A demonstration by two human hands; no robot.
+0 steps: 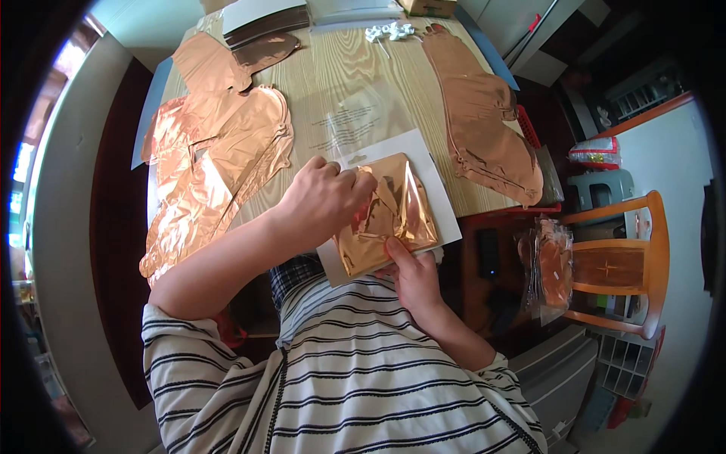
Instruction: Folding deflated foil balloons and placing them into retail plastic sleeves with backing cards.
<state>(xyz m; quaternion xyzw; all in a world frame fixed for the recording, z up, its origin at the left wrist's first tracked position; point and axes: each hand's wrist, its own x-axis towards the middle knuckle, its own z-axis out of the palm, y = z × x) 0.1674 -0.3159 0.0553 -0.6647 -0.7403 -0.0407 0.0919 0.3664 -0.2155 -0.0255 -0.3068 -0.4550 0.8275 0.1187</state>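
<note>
A folded rose-gold foil balloon in a clear plastic sleeve [389,219] lies on a white card [437,198] at the near edge of the wooden table [340,83]. My left hand [321,198] pinches the upper left part of the packet, fingers curled over the plastic. My right hand [412,276] grips the packet's lower edge from beneath, thumb on top. Both forearms come up from my striped shirt.
Flat rose-gold foil balloons lie spread at the table's left [215,163] and along its right side [484,129]. An empty clear sleeve [355,121] rests mid-table, small white pieces [389,32] at the far end. A wooden chair [620,265] holding more packets stands to the right.
</note>
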